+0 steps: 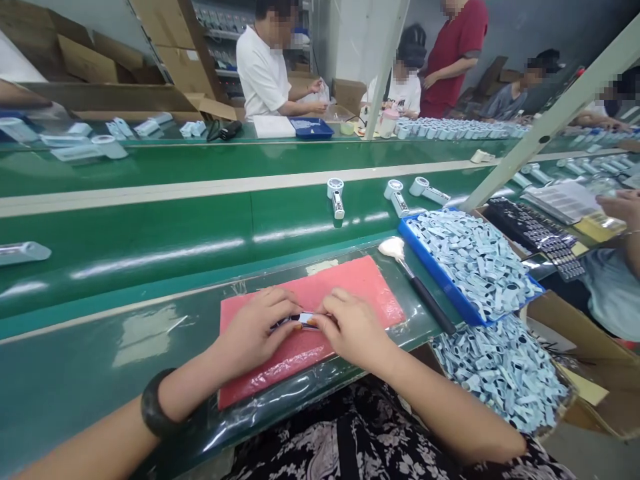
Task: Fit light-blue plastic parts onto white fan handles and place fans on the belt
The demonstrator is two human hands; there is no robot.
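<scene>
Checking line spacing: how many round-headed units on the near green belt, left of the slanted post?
3: one unit near frame centre, a second unit right of it, a third unit nearest the post. A cut-off piece at left edge may be another.

No readable text, brand or number anywhere. Lettering/labels that show but can't be made out: dark print low on a co-worker's white shirt [407,99], top centre-right, too small and blurred; white label [191,55] on the tall cardboard box [173,63], upper left, contents illegible. Light-blue handheld device [339,203], just above frame centre: dark panel on handle, any characters too small to tell. Small light-blue piece [307,320], lower centre: partly covered, any print unclear. Light-blue parts [470,257] in tray, right of centre: dark patches, nothing legible.
</scene>
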